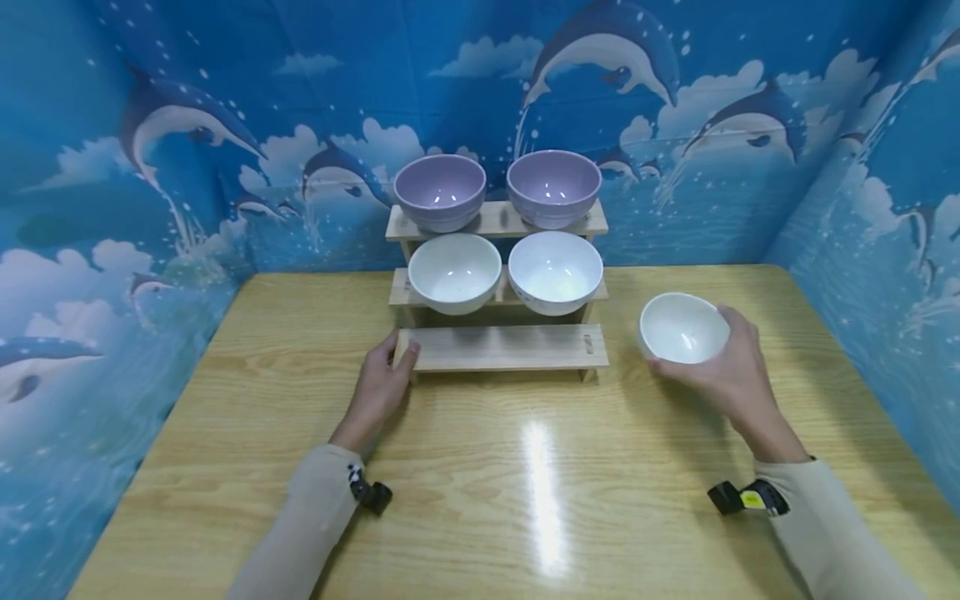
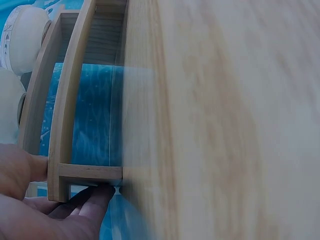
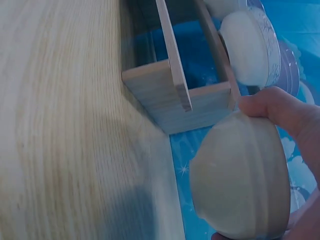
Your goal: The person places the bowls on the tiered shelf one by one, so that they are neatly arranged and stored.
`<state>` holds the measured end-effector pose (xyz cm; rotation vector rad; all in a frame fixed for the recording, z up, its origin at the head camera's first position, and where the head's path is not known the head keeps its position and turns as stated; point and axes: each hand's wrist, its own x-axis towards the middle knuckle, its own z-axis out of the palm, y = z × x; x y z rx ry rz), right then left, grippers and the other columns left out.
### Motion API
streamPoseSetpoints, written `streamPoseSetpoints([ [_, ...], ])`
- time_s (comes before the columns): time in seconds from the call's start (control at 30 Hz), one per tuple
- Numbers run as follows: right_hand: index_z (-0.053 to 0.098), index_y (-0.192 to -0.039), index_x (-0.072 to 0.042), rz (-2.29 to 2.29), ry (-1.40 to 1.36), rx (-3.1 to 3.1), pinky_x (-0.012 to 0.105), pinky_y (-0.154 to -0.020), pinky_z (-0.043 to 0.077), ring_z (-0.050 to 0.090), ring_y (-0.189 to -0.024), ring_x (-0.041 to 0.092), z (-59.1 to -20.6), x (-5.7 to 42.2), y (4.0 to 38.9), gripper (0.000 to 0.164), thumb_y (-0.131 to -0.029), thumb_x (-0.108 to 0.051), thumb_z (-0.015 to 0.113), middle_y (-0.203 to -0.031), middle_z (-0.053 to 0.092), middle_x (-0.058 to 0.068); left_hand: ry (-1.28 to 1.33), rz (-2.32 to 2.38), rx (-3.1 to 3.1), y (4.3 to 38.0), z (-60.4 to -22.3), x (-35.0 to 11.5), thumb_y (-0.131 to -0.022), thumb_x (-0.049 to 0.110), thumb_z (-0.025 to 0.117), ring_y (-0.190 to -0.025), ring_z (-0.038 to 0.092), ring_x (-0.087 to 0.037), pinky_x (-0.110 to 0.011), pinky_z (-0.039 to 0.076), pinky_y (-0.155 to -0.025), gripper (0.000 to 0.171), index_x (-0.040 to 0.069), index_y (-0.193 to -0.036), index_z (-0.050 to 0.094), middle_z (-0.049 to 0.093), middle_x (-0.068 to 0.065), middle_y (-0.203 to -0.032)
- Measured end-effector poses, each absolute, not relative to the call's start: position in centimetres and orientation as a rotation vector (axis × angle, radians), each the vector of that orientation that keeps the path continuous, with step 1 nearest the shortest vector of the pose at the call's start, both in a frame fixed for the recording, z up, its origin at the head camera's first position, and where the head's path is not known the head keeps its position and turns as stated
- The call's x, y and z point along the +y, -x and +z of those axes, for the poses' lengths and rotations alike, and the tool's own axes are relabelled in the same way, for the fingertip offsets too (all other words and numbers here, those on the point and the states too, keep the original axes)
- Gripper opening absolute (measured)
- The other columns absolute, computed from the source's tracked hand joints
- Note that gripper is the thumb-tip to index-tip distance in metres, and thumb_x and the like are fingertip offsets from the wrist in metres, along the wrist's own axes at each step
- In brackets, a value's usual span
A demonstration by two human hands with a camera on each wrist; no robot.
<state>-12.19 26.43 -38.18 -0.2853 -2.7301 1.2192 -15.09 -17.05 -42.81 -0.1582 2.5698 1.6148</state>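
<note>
A three-tier wooden rack (image 1: 502,348) stands at the back of the table. My left hand (image 1: 381,382) grips the left end of its lowest shelf, thumb on top and fingers around the end, as the left wrist view also shows. To the right of the rack, my right hand (image 1: 723,367) holds a white bowl (image 1: 681,332) by its rim, the thumb on the near side. In the right wrist view this bowl (image 3: 240,175) appears above the table. Two white bowls, one left (image 1: 455,275) and one right (image 1: 556,275), sit on the middle shelf.
On the top shelf are a left purple bowl (image 1: 440,193) and a right purple bowl (image 1: 554,190). A blue dolphin-print curtain (image 1: 337,75) stands behind the table and along both sides. The wooden table (image 1: 465,483) reaches back to it.
</note>
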Motion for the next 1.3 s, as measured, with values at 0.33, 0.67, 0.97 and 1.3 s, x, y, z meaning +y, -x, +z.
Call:
streamPoseSetpoints([
  [0.33, 0.02, -0.158, 0.001, 1.204, 0.179, -2.745, 0.068, -0.088, 0.05, 0.045, -0.12, 0.052, -37.6, 24.6, 10.3, 0.125, -0.066, -0.036, 0.096, -0.146, 0.032, 0.034, 0.157, 1.619, 2.564, 15.2, -42.9, -17.1, -0.108, 0.037, 0.048, -0.152, 0.021, -0.029, -0.044, 0.02, -0.124, 0.066, 0.006, -0.16, 0.022, 0.023, -0.013, -0.166],
  [0.67, 0.022, -0.158, 0.0, 1.175, 0.085, -2.761, 0.071, -0.088, 0.05, 0.045, -0.12, 0.053, -37.1, 22.6, 9.0, 0.128, -0.062, -0.036, 0.098, -0.145, 0.034, 0.033, 0.14, 1.626, 2.586, 15.2, -43.0, -17.1, -0.108, 0.036, 0.048, -0.151, 0.023, -0.03, -0.045, 0.02, -0.124, 0.064, 0.007, -0.16, 0.024, 0.025, -0.013, -0.165],
  [0.97, 0.024, -0.156, -0.001, 1.203, -0.017, -2.755, 0.07, -0.087, 0.051, 0.047, -0.119, 0.05, -36.6, 20.7, 8.4, 0.127, -0.06, -0.034, 0.099, -0.143, 0.036, 0.03, 0.149, 1.624, 2.58, 15.2, -43.0, -17.1, -0.108, 0.037, 0.048, -0.151, 0.024, -0.029, -0.045, 0.021, -0.124, 0.063, 0.01, -0.16, 0.026, 0.027, -0.012, -0.164],
  [1.3, 0.03, -0.153, -0.001, 1.239, -0.129, -2.752, 0.068, -0.087, 0.052, 0.051, -0.117, 0.046, -36.7, 18.9, 8.0, 0.123, -0.057, -0.031, 0.1, -0.141, 0.041, 0.025, 0.172, 1.599, 2.58, 15.1, -42.9, -17.1, -0.108, 0.039, 0.047, -0.152, 0.022, -0.031, -0.046, 0.019, -0.125, 0.067, 0.006, -0.16, 0.022, 0.022, -0.013, -0.166],
])
